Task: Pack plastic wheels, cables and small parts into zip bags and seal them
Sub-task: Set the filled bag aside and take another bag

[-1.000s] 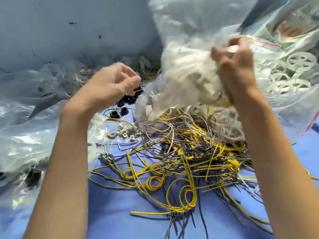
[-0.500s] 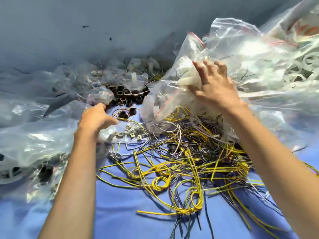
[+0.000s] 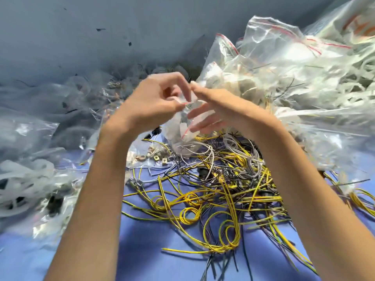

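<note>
Both hands meet above the pile of cables. The left hand is curled and pinches the top edge of a small zip bag by its red strip. The right hand pinches the same edge just beside it, its other fingers spread loosely behind the clear plastic. The bag hangs below the two grips, over the blue table, near some small metal parts. Big bags of white wheels are heaped to the right.

Orange print on the far bag is unreadable.
</note>
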